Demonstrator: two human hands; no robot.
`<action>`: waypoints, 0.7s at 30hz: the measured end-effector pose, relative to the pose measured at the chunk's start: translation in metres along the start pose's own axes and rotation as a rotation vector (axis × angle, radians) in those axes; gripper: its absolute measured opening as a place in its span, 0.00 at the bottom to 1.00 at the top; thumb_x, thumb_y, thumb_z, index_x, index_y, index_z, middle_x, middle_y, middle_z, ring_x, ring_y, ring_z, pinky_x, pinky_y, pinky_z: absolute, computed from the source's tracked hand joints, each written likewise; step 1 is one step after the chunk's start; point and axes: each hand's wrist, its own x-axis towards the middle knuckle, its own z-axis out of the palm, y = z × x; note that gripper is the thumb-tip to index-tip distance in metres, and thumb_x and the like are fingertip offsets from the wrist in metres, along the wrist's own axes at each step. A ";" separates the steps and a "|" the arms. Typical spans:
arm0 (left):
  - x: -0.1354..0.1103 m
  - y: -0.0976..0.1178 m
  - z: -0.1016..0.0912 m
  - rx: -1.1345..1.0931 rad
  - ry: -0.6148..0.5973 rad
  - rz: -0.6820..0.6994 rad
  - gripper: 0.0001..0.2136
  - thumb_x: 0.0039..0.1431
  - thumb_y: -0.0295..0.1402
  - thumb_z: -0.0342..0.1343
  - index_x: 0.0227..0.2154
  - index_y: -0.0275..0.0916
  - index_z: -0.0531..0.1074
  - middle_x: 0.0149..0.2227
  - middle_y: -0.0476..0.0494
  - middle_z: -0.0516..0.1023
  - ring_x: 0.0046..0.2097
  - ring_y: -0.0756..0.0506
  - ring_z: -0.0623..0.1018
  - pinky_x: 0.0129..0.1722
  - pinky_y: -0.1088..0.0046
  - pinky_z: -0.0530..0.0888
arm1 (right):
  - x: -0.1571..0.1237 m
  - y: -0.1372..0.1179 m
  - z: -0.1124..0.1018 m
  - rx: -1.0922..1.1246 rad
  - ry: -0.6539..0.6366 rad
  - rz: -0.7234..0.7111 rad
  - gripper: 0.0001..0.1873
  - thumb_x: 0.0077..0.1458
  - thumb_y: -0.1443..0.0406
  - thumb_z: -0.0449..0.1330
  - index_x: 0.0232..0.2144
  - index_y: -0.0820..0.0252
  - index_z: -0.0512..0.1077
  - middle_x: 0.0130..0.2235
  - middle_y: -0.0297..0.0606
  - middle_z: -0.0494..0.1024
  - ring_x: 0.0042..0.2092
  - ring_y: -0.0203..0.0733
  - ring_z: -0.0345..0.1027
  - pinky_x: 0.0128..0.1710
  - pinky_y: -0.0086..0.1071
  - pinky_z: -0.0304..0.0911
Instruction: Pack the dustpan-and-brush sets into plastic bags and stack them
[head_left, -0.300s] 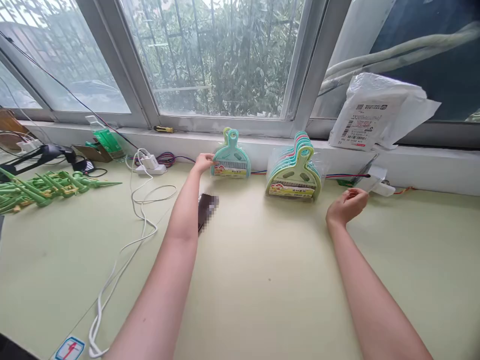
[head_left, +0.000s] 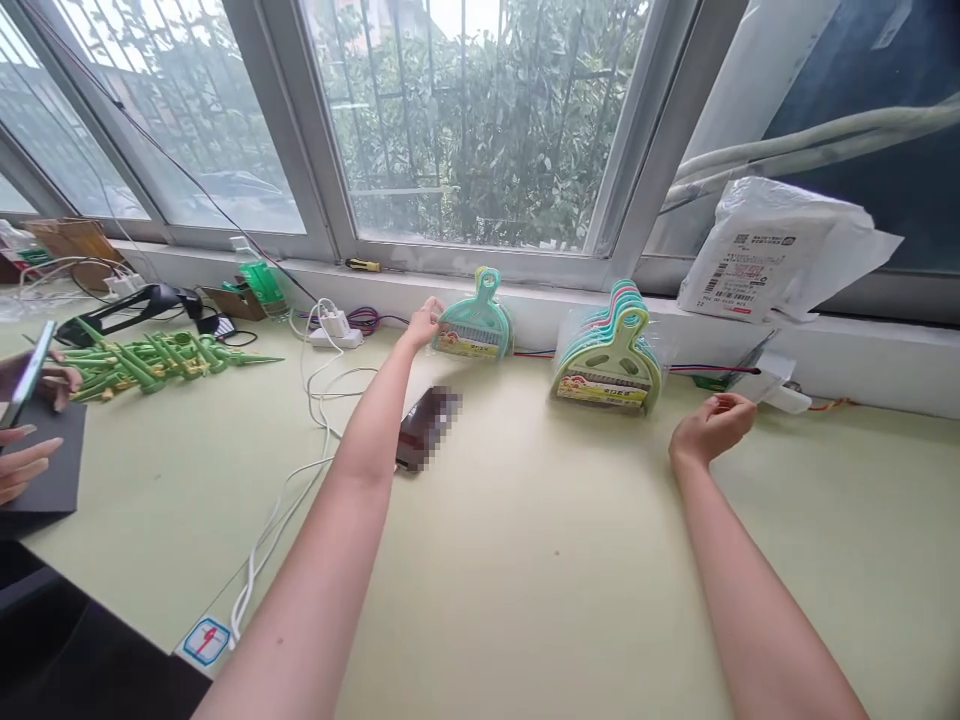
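My left hand (head_left: 425, 322) reaches to the window ledge and closes on the left edge of a teal dustpan set (head_left: 474, 325). This set is wrapped in clear plastic, with a brush and a label at its front, and another one partly shows behind it. To the right, a row of several wrapped dustpan sets (head_left: 607, 360) leans upright, a light green one in front. My right hand (head_left: 712, 428) rests at the table with curled fingers, close to a white plug adapter (head_left: 780, 390). Nothing shows in it.
A phone (head_left: 427, 430) lies beside my left forearm. White cables (head_left: 311, 480) trail from a power strip (head_left: 335, 338). Green plastic spiky pieces (head_left: 161, 360) are heaped at left, near another person's hands (head_left: 30, 465) holding a phone. A white parcel (head_left: 757, 260) sits on the sill.
The view has swung left, bringing another person's hands into sight. The teal dustpan set in my left hand has tilted, its lower part shifting slightly left. My right hand stays curled.
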 end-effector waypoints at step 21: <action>-0.070 0.105 -0.062 -0.498 -0.082 -0.241 0.17 0.46 0.30 0.63 0.41 0.34 0.70 0.31 0.42 0.77 0.34 0.43 0.78 0.36 0.64 0.76 | -0.024 -0.029 -0.018 -0.006 -0.123 -0.211 0.13 0.56 0.67 0.49 0.45 0.62 0.63 0.47 0.54 0.70 0.52 0.56 0.62 0.50 0.54 0.58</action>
